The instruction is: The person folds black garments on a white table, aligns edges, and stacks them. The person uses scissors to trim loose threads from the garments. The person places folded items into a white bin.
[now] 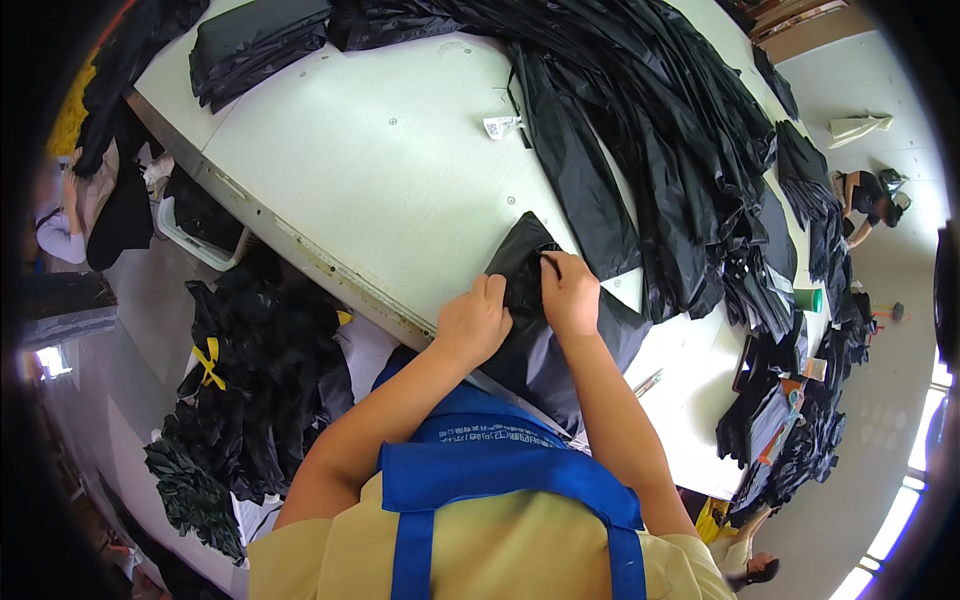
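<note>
A: Far left?
B: White plastic basket (198,251) with black material in it, next to the counter. Just right of it, a heaped pile of crinkled black fabric (290,390), yellow strip (210,363) on its left part.
A: Counter?
B: Pale, flat-topped counter (385,165), metal strip along its left edge. Flat folded black stack (258,48) at the far left end.
A: Hands?
B: Left hand (475,318): fingers closed, pinching the smooth black fabric piece (515,358) by its left side. Piece lies at the counter's near edge, pointed corner facing away, lower part against the person's blue apron (480,480). Right hand (570,296): also closed, gripping a gathered bit of the same piece. Exact fold under the fingers hidden.
A: Beyond that?
B: Small white printed tag (500,127) farther up. Right of it, long glossy black garments (690,150) in a spread heap. Green cylinder (808,299) near the right edge.
</note>
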A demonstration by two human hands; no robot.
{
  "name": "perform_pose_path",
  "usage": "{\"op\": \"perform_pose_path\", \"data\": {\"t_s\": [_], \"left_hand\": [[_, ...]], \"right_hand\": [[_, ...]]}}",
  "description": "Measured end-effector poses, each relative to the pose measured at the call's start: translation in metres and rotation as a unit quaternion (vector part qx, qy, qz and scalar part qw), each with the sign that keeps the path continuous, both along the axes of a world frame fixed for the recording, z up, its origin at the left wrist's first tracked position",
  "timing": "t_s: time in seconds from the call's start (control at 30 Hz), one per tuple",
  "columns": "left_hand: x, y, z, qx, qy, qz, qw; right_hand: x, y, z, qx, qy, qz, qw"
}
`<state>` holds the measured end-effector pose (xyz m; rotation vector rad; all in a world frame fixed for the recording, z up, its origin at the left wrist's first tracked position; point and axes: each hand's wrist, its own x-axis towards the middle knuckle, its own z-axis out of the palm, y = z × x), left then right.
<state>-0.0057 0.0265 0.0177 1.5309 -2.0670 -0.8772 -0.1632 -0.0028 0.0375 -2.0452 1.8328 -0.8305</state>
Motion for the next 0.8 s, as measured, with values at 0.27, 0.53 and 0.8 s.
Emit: {"op": "perform_pose_path", "data": {"t_s": [0.27, 0.53, 0.8], "left_hand": [[0.0, -0.006, -0.007, -0.007, -0.002, 0.004, 1.0], [-0.012, -0.024, 0.005, -0.059, 0.076, -0.024, 0.995], [-0.045, -0.01, -0.016, 0.014, 0.038, -0.085, 0.996]], "right_hand": [[-0.003, 0.032, 0.016, 0.062, -0.116, 0.095, 0.987], [-0.011, 0.049, -0.003, 0.096, 0.237, 0.132, 0.958], [-0.035, 0.043, -0.045, 0.119, 0.034, 0.122, 0.985]]}}
